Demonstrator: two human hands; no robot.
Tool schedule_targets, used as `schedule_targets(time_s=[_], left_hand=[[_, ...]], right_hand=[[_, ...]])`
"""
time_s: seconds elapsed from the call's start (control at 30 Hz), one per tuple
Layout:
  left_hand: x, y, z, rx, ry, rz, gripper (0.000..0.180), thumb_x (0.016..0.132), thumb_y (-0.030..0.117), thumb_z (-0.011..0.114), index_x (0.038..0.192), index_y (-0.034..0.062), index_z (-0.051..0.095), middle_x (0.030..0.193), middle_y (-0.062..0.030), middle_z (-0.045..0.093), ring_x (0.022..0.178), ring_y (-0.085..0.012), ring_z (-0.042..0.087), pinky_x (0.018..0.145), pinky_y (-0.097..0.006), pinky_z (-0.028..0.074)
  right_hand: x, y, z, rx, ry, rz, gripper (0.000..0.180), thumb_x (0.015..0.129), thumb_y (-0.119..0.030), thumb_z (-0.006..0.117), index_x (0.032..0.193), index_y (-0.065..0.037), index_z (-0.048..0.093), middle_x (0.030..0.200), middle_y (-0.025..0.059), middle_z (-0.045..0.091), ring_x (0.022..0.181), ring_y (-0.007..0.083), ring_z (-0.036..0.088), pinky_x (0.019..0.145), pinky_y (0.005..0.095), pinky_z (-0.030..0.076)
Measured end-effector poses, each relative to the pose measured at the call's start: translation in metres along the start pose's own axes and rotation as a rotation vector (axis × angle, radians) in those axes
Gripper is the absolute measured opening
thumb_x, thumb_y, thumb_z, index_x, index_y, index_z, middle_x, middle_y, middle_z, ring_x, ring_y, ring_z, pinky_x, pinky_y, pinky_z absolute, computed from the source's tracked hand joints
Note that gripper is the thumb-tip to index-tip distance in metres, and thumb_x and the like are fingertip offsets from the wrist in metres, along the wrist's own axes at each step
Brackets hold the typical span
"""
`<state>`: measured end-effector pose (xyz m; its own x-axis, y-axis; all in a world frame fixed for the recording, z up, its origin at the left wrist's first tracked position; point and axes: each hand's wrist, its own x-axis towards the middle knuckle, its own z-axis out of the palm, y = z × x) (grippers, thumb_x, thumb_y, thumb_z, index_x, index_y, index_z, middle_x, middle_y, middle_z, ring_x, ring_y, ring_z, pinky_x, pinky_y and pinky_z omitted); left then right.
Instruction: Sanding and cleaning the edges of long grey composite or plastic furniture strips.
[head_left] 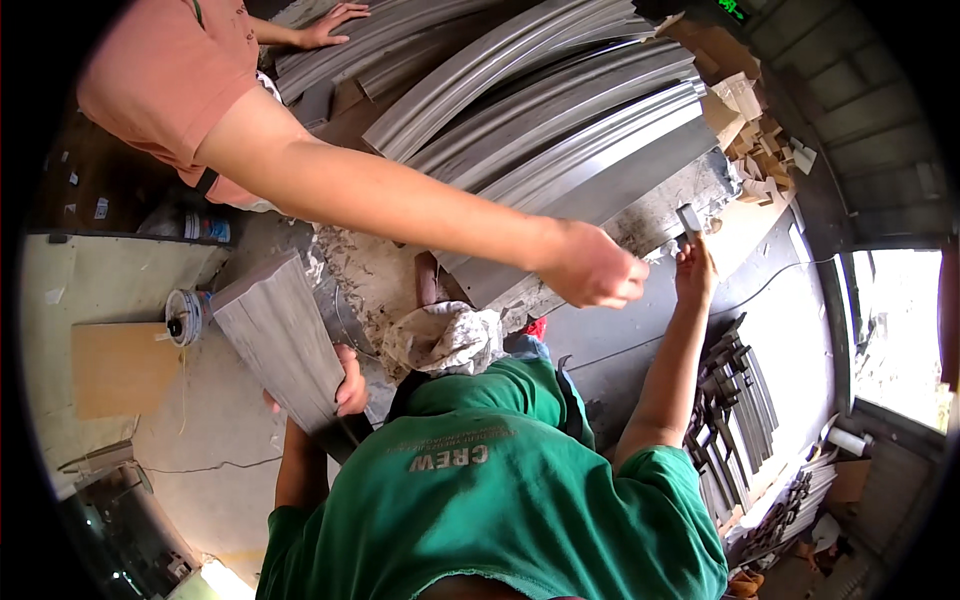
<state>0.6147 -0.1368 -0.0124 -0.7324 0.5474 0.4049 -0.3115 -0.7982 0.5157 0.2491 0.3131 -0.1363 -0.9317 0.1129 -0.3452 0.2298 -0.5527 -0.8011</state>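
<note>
My left hand (349,383) grips the lower end of a short grey wood-grain board (275,335), held tilted over the floor at the left. My right hand (695,268) is raised at the edge of a dusty workbench (660,215) and pinches a small grey offcut (689,218) upright. A co-worker in an orange shirt reaches an arm across from the upper left. That person's hand (592,270) hovers closed just left of my right hand, over the bench edge. Their other hand (335,22) rests on the mouldings at the top.
Long grey curved-profile mouldings (560,100) lie stacked across the bench. A crumpled rag (450,335) sits at its near edge. Several short grey offcuts (735,410) are piled on the floor at the right, small wooden blocks (760,140) at the bench end. A tape roll (185,316) and a brown square panel (120,366) lie left.
</note>
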Motion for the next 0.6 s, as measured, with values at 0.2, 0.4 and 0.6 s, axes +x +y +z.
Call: schedule_targets(time_s=[0.2,0.4,0.6], left_hand=[[-0.006,-0.004,0.001,0.017,-0.009,0.015,0.120,0.062,0.038,0.081,0.147,0.0105,0.000,0.108,-0.0120,0.042,0.088,-0.0263,0.048,0.074,-0.037,0.036],[-0.012,-0.008,0.008,0.076,0.024,0.048,0.120,0.062,0.040,0.081,0.147,0.0092,0.001,0.107,-0.0122,0.044,0.086,-0.0258,0.050,0.072,-0.036,0.038],[-0.018,-0.009,0.018,0.118,0.190,0.193,0.114,0.059,0.042,0.077,0.145,0.0009,0.014,0.095,-0.0120,0.049,0.070,-0.0222,0.051,0.063,-0.033,0.039]], right_hand=[[-0.016,0.012,0.021,-0.372,0.130,-0.042,0.036,0.079,-0.023,0.074,0.099,0.004,0.062,0.073,0.0013,0.059,0.059,0.0081,0.053,0.050,0.0190,0.040],[-0.013,0.018,0.028,-0.554,0.202,-0.057,0.038,0.079,-0.032,0.073,0.094,0.001,0.062,0.067,-0.0005,0.053,0.055,0.0063,0.046,0.045,0.0211,0.037],[-0.034,-0.008,0.021,-0.202,0.256,-0.276,0.023,0.086,-0.021,0.063,0.098,-0.001,0.060,0.075,-0.0005,0.051,0.061,0.0087,0.044,0.051,0.0216,0.034]])
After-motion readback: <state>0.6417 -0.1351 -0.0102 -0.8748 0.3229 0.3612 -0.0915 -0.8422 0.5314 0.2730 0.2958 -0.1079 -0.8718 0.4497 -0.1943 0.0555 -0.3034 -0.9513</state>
